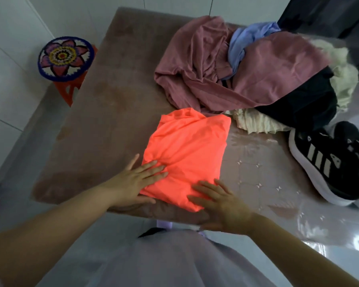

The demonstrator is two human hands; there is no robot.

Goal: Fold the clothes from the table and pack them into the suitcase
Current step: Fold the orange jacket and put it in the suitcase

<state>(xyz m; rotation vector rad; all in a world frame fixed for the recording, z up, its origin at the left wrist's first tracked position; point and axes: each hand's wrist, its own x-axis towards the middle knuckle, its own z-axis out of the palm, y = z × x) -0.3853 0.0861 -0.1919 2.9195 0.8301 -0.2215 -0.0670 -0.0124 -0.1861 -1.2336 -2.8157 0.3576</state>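
Observation:
A bright orange garment [188,150], folded into a rough rectangle, lies on the table [112,112] near its front edge. My left hand [137,179] lies flat on the garment's near left corner, fingers straight, with the cloth bunched at the fingertips. My right hand [220,204] presses flat on its near right corner, fingers spread. Behind it sits an unfolded heap: a dusty pink garment [247,71], a light blue one [245,42], a black one [307,100] and cream cloth [255,123]. No suitcase is in view.
A black sneaker with white stripes [330,160] lies at the table's right side. A stool with a crocheted flower cover [64,56] stands on the floor left of the table. The table's left half is covered by a brown plush cloth.

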